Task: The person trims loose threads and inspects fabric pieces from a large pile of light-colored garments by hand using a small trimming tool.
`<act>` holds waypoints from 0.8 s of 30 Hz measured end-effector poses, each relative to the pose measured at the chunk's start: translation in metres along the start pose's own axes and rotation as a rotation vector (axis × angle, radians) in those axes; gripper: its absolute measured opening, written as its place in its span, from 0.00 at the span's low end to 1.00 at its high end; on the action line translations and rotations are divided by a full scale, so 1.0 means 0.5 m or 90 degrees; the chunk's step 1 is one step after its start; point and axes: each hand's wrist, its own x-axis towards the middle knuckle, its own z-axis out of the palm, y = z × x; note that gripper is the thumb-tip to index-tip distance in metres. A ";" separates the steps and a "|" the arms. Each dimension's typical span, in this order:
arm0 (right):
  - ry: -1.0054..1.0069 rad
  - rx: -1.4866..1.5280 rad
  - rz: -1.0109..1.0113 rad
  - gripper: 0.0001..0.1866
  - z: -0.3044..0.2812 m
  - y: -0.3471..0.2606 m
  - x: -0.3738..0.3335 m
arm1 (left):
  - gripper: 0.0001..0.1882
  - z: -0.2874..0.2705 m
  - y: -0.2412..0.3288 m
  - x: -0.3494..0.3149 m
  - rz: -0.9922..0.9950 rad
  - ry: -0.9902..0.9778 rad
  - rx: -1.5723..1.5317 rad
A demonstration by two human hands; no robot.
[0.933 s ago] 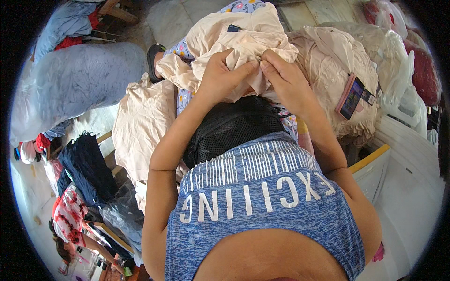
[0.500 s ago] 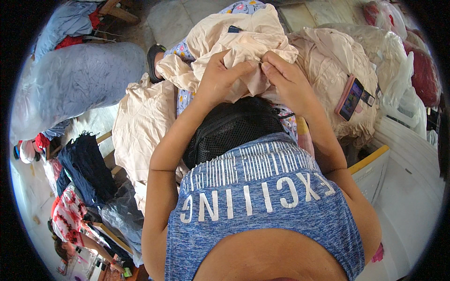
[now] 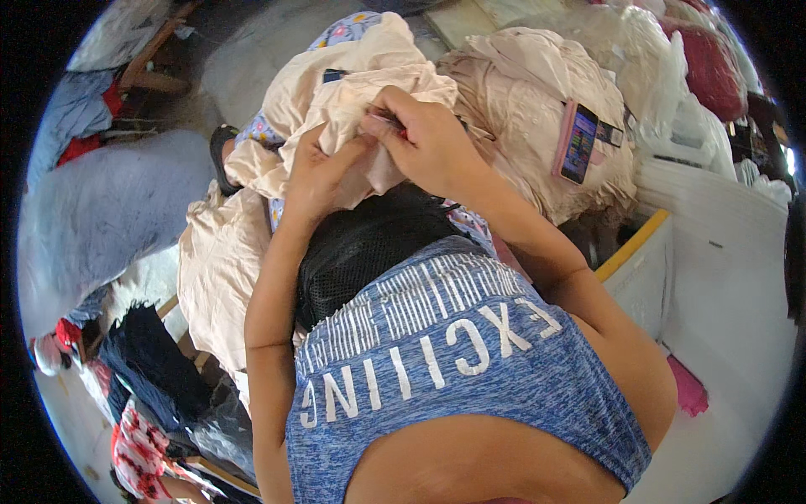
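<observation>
Over the person's lap lies a cream cloth (image 3: 369, 63), bunched, with a small dark label (image 3: 334, 76) on its far part. Just now the right hand (image 3: 424, 134) has turned more back-upward and come in closer, its fingertips now meeting the cloth just above the left thumb. To my eye, that means one small spot is being worked more tightly by both hands together. The left hand (image 3: 319, 172) grips a fold between thumb and fingers; the right is curled in a pinch on the same gather. Whatever sits between those tips is too small for me to tell.

Beneath the cloth, flowered fabric (image 3: 353, 32) shows along the far edge, and a black mesh bag (image 3: 361, 252) rests nearer the waist. Another cream cloth (image 3: 220, 260) hangs just to the left. On the right, a beige heap (image 3: 512, 92) carries a phone (image 3: 578, 143) in a pink case, screen lit. Near that stands a white box (image 3: 634, 252) with a yellow edge. Far left lies a big grey-blue bundle (image 3: 117, 218); far right, a dark red one (image 3: 709, 67). Someone in a red-and-white top (image 3: 138, 449) is at the near left.
</observation>
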 end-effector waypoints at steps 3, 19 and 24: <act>-0.016 0.189 0.052 0.09 0.007 0.018 0.001 | 0.11 0.004 0.001 0.003 -0.017 -0.013 -0.006; -0.123 0.356 0.134 0.11 -0.010 0.027 -0.006 | 0.10 0.009 0.010 0.022 -0.087 0.044 -0.275; -0.147 0.187 0.122 0.11 -0.012 0.008 -0.004 | 0.12 -0.006 0.002 0.024 -0.114 0.028 -0.294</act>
